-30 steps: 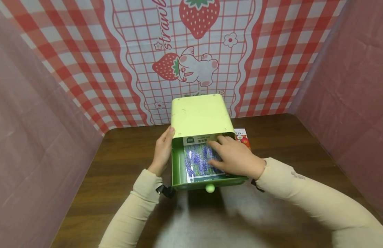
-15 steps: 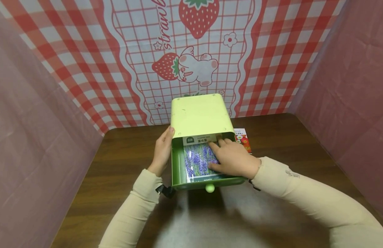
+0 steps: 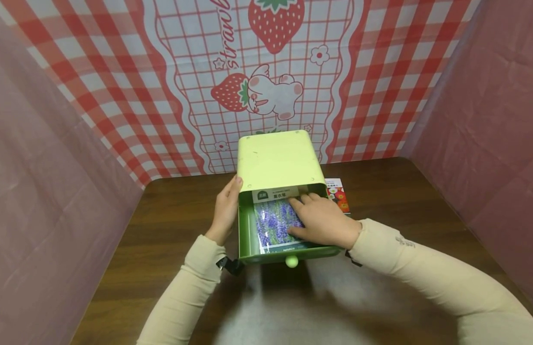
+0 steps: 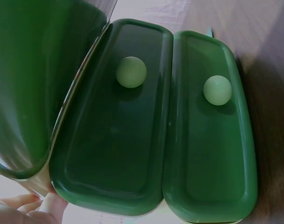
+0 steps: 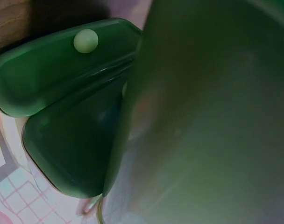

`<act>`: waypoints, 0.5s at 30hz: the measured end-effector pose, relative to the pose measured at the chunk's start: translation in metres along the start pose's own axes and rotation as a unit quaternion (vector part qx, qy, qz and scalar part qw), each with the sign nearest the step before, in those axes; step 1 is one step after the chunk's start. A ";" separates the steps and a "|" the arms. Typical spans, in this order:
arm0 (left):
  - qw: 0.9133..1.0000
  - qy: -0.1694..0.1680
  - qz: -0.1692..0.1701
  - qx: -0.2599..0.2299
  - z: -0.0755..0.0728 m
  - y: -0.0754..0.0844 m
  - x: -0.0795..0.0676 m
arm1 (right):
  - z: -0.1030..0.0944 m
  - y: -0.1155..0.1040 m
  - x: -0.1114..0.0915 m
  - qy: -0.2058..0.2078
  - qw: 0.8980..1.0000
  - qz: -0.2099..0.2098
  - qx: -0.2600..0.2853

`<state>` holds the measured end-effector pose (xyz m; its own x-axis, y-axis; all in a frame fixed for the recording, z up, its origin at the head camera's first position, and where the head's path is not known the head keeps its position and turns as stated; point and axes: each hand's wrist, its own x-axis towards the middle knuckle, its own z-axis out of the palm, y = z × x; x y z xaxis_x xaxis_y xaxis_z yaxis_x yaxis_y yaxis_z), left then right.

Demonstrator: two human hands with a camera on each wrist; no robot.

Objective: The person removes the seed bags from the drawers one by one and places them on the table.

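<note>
A small drawer cabinet with a pale yellow-green top (image 3: 277, 158) stands on the table, its green top drawer (image 3: 246, 227) pulled out. Inside lies a lavender seed packet (image 3: 272, 225), its far end under the cabinet top. My right hand (image 3: 324, 221) reaches over the drawer's right side, fingers spread on the packet and fingertips near the opening. My left hand (image 3: 225, 208) rests along the cabinet's left side, thumb near the top's front corner. Two closed lower drawers (image 4: 109, 130) show in the left wrist view. The right wrist view looks at the drawer's outside; that hand is hidden there.
A second seed packet (image 3: 338, 197) with red and white flowers lies on the brown wooden table (image 3: 391, 196), right of the cabinet. Behind stands a red-checked strawberry cloth (image 3: 197, 62), with pink cloth walls (image 3: 478, 110) on both sides. A round knob (image 3: 292, 261) sticks out from the drawer front.
My right hand has shifted slightly left, its fingers settling onto the lavender packet, and more of the red-flower packet shows. My left hand and the drawer look much the same.
</note>
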<state>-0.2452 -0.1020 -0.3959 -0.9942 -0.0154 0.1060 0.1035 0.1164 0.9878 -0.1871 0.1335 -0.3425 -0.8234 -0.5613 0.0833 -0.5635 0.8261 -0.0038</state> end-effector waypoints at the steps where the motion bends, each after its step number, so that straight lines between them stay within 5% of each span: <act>1: 1.000 0.001 0.002 0.000 0.000 0.000 0.000 | 0.000 0.000 0.000 0.001 1.000 0.001 0.006; 15: 1.000 0.008 0.006 0.001 0.001 0.000 -0.001 | 0.001 0.000 0.002 -0.009 0.994 0.010 0.107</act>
<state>-0.2444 -0.1013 -0.3960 -0.9923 -0.0299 0.1202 0.1159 0.1192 0.9861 -0.1885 0.1328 -0.3434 -0.8346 -0.5472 0.0629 -0.5467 0.8089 -0.2165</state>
